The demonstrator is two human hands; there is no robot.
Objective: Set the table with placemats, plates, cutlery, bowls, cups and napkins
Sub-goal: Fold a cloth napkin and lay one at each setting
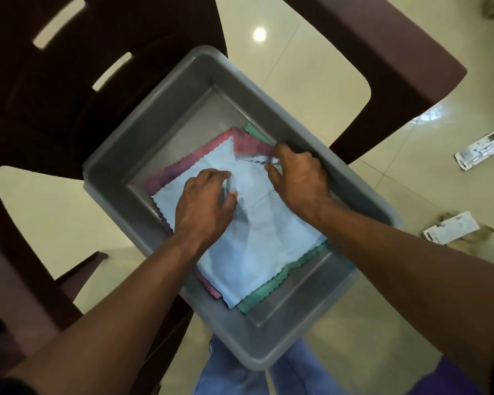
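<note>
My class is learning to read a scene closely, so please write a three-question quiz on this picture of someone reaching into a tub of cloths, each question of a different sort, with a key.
1. True or false: the light blue cloth lies on top of the stack in the grey tub.
2. Which colours show at the edges beneath the top cloth? A) pink and green B) yellow and black C) white and orange
3. Fill the gap: the right hand pinches the cloths at the stack's far ____.

Key
1. True. The left hand rests on it.
2. A: the pink cloth and the green cloth.
3. Corner.
</note>
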